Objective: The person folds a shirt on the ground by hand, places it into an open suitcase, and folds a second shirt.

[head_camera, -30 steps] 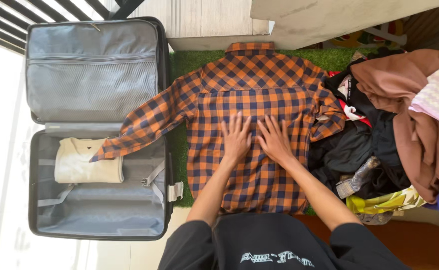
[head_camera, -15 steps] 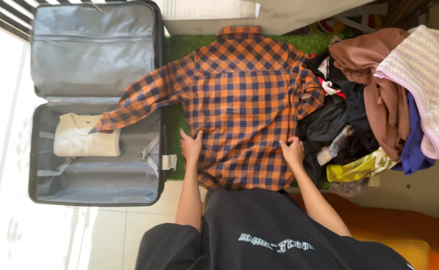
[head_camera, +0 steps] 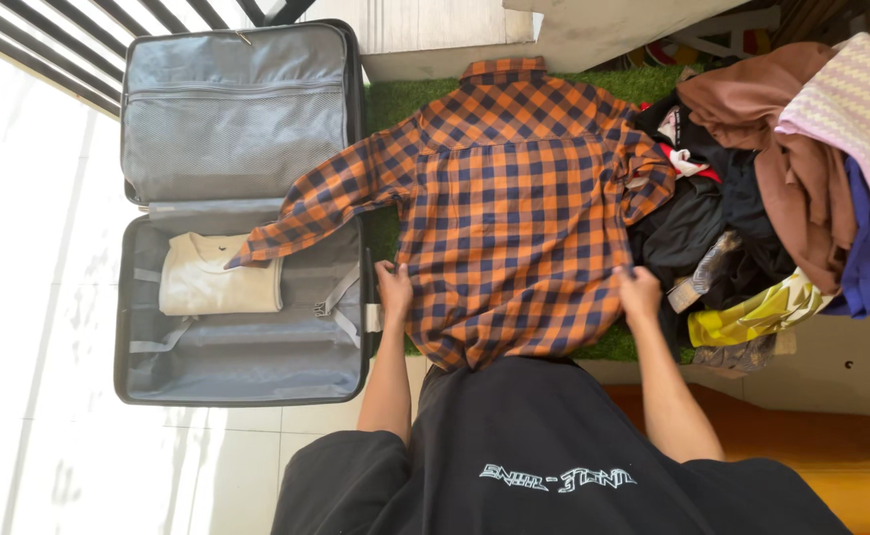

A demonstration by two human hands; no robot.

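An orange and navy plaid shirt [head_camera: 514,188] lies spread flat, back up, on a green mat [head_camera: 395,99]. Its left sleeve reaches over the edge of an open grey suitcase [head_camera: 237,129]. My left hand [head_camera: 393,289] grips the shirt's left side edge near the hem. My right hand [head_camera: 638,294] grips the right side edge at the same height. A folded cream garment [head_camera: 219,277] sits in the lower half of the suitcase.
A heap of clothes [head_camera: 782,188] in brown, black, pink, blue and yellow lies right of the shirt, touching its right sleeve. Pale floor tiles [head_camera: 49,297] lie left of the suitcase. An orange surface [head_camera: 812,436] shows at lower right.
My hands have moved from the middle of the shirt's back outward and down to its two side edges. The view has shifted a little.
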